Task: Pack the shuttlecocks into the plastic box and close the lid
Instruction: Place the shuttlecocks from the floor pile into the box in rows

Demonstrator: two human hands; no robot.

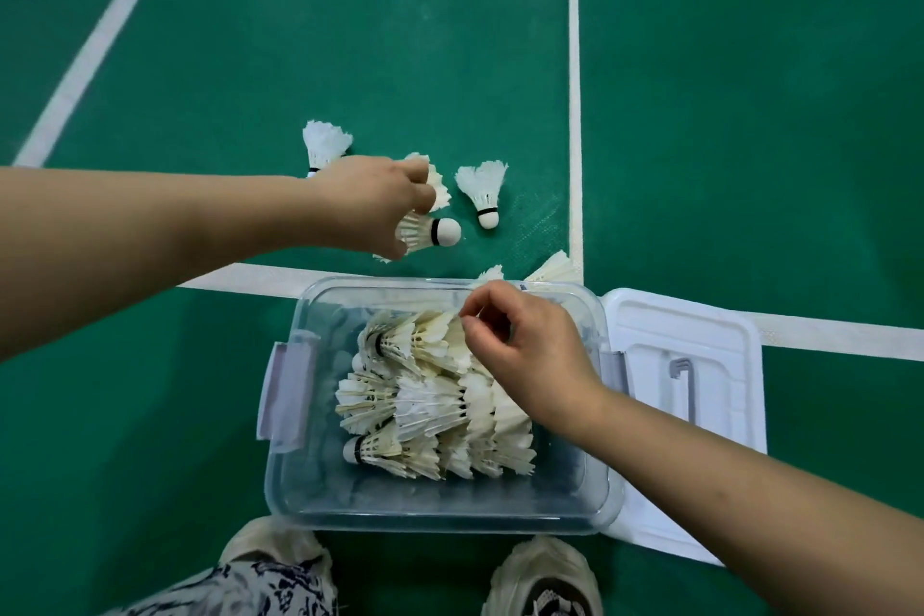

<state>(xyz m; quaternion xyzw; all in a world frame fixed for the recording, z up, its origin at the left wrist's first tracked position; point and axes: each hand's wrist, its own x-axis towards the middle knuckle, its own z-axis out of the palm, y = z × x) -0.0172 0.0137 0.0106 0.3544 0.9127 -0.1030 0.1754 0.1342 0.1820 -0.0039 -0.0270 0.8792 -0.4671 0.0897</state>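
Your left hand (372,203) is out over the green floor (700,115), its grip curled round a shuttlecock (430,231) whose cork points right. Two loose shuttlecocks (482,190) lie near it. Your right hand (520,345) hovers over the clear box (300,490), above the packed rows (425,405). Its grip is narrow, perhaps pinching a feather, but I cannot tell. The white lid (700,365) lies just right of the box.

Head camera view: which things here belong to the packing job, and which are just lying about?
Part of the job: plastic box; packed shuttlecocks; loose shuttlecocks on the floor; white lid; left hand gripping a shuttlecock; right hand over the box.
Just there: white court lines; shoes.
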